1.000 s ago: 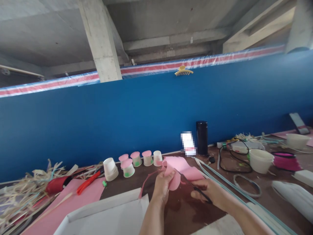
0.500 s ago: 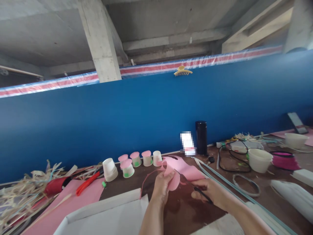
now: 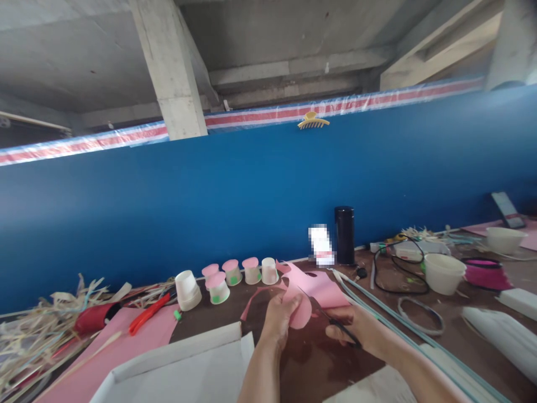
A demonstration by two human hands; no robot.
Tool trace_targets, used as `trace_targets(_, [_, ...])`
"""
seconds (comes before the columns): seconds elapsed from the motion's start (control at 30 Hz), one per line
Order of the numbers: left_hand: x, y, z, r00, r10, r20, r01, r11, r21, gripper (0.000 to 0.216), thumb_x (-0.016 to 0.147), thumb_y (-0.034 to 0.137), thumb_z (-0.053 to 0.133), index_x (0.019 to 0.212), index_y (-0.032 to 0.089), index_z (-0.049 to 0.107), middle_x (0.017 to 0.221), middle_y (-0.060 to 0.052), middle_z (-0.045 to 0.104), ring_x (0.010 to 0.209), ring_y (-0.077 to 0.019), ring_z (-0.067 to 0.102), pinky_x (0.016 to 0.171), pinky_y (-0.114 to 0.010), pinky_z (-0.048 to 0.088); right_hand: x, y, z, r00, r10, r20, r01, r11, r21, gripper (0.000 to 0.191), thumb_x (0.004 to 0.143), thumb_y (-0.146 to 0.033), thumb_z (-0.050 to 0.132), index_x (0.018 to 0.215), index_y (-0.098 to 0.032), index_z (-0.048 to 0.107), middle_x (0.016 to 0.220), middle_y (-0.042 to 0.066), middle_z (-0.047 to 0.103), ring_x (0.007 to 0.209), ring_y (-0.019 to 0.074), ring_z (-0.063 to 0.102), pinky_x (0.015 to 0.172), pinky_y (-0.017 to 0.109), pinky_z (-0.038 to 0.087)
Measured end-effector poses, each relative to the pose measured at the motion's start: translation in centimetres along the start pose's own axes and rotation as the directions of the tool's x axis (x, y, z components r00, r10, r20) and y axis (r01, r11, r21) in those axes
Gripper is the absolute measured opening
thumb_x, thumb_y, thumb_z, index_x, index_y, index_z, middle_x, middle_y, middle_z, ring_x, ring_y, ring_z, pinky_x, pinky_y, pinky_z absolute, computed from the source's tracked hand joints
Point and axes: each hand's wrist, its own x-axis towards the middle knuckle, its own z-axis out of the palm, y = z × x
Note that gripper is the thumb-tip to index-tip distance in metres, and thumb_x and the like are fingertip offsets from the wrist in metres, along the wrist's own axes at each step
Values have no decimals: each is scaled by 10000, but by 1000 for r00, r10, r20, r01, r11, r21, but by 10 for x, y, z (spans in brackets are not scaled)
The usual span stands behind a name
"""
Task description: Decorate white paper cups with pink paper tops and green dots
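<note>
My left hand pinches a sheet of pink paper just above the brown table, fingers closed on a rounded part of it. My right hand grips black-handled scissors whose blades reach into the pink paper. A thin pink strip hangs from the sheet to the left. The scissor blades are mostly hidden by the paper.
Several small upturned paper cups, some with pink tops, stand behind the hands. Red cutters, straw scraps and pink sheets lie left; white card lies in front. A black cylinder, cables, white bowls and tubing sit right, below a blue wall.
The pink sheet has turned a little in my left hand and the scissors have worked slightly further along it. Both hands stay in nearly the same place.
</note>
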Motion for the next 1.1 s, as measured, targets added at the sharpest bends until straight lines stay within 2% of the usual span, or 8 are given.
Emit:
trace_targets(0.1, [2,-3,-1,998,44,34,-46,998,39,471,598,470,822,872,101,716,842,-114,729,757,-249,666,729,-342,495,1,-1,2,1000,12,0,-12,1000,17,485,733,-543,710,978,-125,732,613,-13,499,550,91,407,514,231,305])
trace_targets(0.2, [3,-6,-2,998,36,45,-37,999,24,470,600,463,823,876,98,718,849,-118,732,748,-243,666,720,-334,494,1,-4,3,999,29,-16,-29,999,33,481,716,-548,718,931,-118,738,609,-13,488,542,87,383,510,237,295])
trace_targets(0.4, [3,-5,-2,997,24,67,-24,1000,2,450,613,438,824,892,100,721,853,-121,736,759,-247,674,738,-340,499,-2,-7,4,1000,23,-7,-23,1000,9,466,739,-545,700,938,-125,737,606,-14,464,549,91,356,503,242,267])
trace_targets(0.7, [2,-3,-2,995,25,97,-22,999,-27,451,636,408,819,941,93,718,883,-125,734,788,-251,678,769,-351,506,-2,-4,2,999,47,-19,-47,999,14,439,701,-541,729,871,-136,724,594,-26,441,554,91,349,499,240,252])
trace_targets(0.87, [2,-4,-4,991,30,128,-24,998,-52,452,659,386,811,988,93,710,954,-139,732,854,-267,679,816,-372,505,-3,-6,2,999,46,-22,-46,999,2,405,720,-520,723,847,-135,728,593,-27,449,545,88,355,507,243,250])
trace_targets(1.1, [3,-4,-4,993,15,114,-6,997,-80,395,649,339,822,932,84,719,884,-130,737,773,-235,675,748,-341,512,-1,-5,2,997,68,-46,-68,997,-19,392,691,-526,742,776,-144,723,560,-42,441,533,79,362,496,231,252])
